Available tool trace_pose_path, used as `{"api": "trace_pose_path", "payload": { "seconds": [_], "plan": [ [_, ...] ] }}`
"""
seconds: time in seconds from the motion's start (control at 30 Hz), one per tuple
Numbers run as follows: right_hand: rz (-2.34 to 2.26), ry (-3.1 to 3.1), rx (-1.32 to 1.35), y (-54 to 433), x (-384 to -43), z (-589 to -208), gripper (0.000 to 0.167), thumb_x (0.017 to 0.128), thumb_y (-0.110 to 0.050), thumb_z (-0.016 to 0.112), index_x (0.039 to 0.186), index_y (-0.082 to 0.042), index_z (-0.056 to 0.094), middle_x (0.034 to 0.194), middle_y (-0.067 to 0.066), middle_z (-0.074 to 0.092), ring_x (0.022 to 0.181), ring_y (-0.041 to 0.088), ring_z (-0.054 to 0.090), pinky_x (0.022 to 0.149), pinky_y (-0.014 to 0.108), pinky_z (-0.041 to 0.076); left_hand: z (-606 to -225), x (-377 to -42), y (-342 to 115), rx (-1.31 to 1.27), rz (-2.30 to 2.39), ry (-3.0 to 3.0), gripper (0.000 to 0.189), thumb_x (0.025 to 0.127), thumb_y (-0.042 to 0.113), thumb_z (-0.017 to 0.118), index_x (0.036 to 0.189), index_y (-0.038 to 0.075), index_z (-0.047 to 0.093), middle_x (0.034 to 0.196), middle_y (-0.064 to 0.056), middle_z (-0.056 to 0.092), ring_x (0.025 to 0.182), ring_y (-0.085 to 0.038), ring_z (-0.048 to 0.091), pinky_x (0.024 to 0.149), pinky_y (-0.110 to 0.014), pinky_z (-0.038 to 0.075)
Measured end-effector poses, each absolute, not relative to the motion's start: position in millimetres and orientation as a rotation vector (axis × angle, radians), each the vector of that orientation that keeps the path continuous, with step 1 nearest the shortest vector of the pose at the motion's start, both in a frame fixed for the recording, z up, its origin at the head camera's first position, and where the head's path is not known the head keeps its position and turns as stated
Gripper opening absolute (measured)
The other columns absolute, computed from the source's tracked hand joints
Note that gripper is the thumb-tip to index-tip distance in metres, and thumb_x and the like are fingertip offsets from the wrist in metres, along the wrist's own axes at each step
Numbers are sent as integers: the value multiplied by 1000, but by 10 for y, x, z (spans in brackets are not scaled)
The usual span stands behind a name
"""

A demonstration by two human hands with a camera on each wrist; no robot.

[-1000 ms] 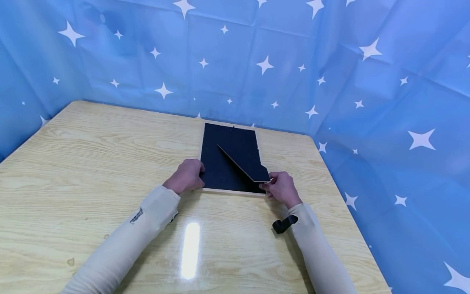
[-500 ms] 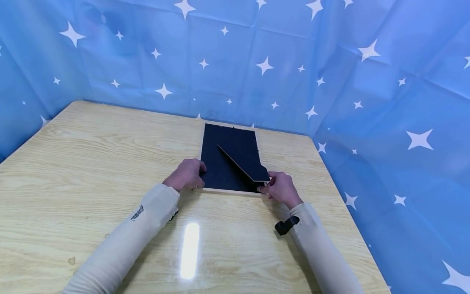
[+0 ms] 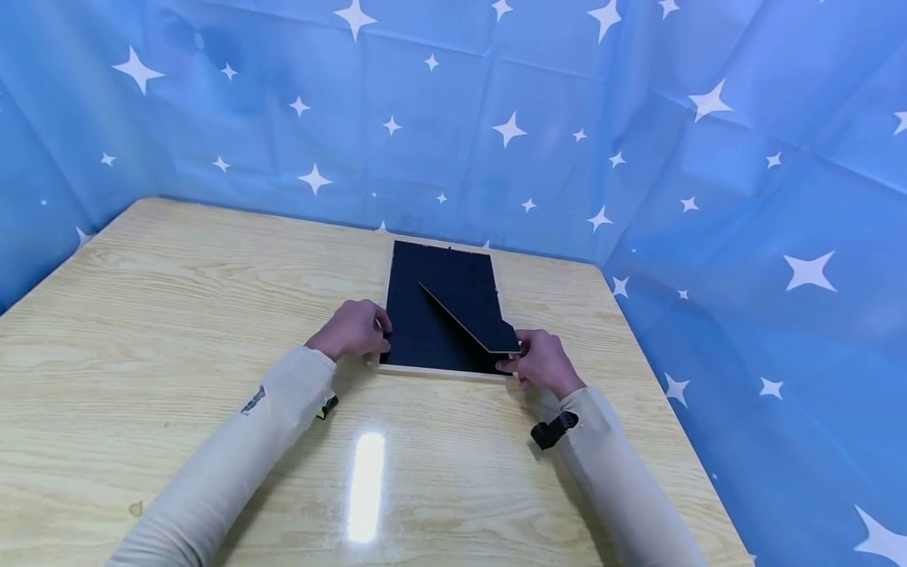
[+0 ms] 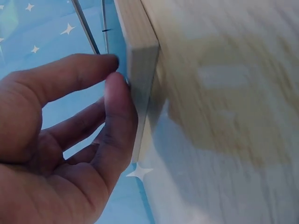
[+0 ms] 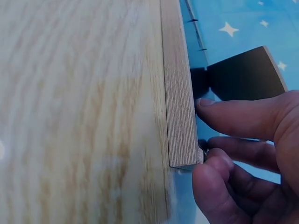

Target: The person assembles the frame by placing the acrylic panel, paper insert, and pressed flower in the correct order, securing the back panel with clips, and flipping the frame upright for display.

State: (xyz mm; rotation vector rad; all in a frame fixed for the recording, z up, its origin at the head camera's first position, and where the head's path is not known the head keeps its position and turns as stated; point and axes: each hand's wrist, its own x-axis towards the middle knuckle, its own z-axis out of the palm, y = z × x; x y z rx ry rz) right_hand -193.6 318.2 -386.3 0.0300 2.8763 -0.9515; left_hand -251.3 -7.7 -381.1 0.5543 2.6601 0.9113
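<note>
A picture frame (image 3: 425,315) lies back up near the far side of the table, just right of the middle as I look down, its black back ringed by a pale wooden rim (image 3: 439,372). Its black stand (image 3: 482,316) is tipped up off the back and slants toward the near right corner. My right grip (image 3: 542,361) is grasping the frame at that corner, fingers bent around it under the free end of the stand. My left grip (image 3: 352,328) is loose at the near left corner: thumb and forefinger nearly meet beside the rim, the other fingers are softly bent, and I can't tell whether the thumb touches the wood. The only thing like print that I find is a small dark mark (image 3: 253,400) on my pale left sleeve (image 3: 234,457), too blurred to read. A black gadget (image 3: 555,431) sticks out at the cuff of my right sleeve (image 3: 627,480). The table (image 3: 212,315) has a light wood grain, with a bright streak of glare (image 3: 366,487) between my forearms and a brownish spot (image 3: 136,509) toward the left. Behind it and along the right hangs a creased blue cloth (image 3: 425,102) printed with white four-pointed stars (image 3: 509,130).
</note>
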Motion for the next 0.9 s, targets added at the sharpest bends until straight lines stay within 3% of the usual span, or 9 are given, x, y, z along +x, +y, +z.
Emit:
{"api": "trace_pose_path", "payload": {
  "seconds": [0.17, 0.3, 0.47, 0.53, 0.7, 0.9],
  "plan": [
    [-984, 2879, 87, 3184, -1886, -3859, 23, 82, -16, 82, 80, -9, 60, 63, 2, 63, 52, 14, 62, 52, 25, 50, -3842, -2625, -102, 543, 932, 2724, 14, 89, 11, 66, 98, 6, 74, 94, -10, 74, 83, -22, 65, 76, -33, 53],
    [-1008, 2895, 96, 3178, -1829, -3852, 31, 83, -16, 81, 71, -10, 53, 64, 4, 67, 51, 16, 63, 51, 25, 45, -3875, -2754, -132, 515, 985, 2802, 19, 91, 10, 58, 94, 5, 76, 85, -9, 75, 82, -24, 67, 81, -38, 54],
    [-1017, 2930, 76, 3184, -1820, -3857, 37, 83, -14, 80, 65, -11, 48, 65, 3, 68, 52, 14, 63, 52, 24, 46, -3887, -2919, -136, 433, 1033, 2864, 26, 93, 11, 52, 92, 6, 78, 82, -10, 76, 92, -34, 67, 93, -48, 53],
    [-1034, 2928, 70, 3188, -1826, -3867, 29, 83, -12, 79, 67, -9, 54, 68, 4, 70, 54, 13, 63, 53, 24, 48, -3893, -2966, -123, 394, 1045, 2883, 27, 92, 11, 52, 91, 5, 78, 85, -11, 77, 98, -37, 66, 98, -51, 51],
    [-1039, 2919, 94, 3185, -1788, -3901, 6, 82, -9, 78, 83, -6, 73, 77, 7, 75, 57, 10, 64, 56, 24, 52, -3954, -3034, -60, 306, 1108, 2841, 19, 94, 14, 61, 93, 5, 78, 92, -13, 77, 100, -36, 65, 98, -49, 51],
    [-1028, 2941, 115, 3090, -1675, -3915, 8, 84, -11, 78, 92, -8, 80, 88, 10, 77, 61, 8, 64, 57, 24, 55, -3983, -3060, -10, 295, 1104, 2865, 15, 92, 15, 65, 87, 5, 75, 84, -11, 75, 94, -35, 65, 94, -49, 51]
  ]
}}
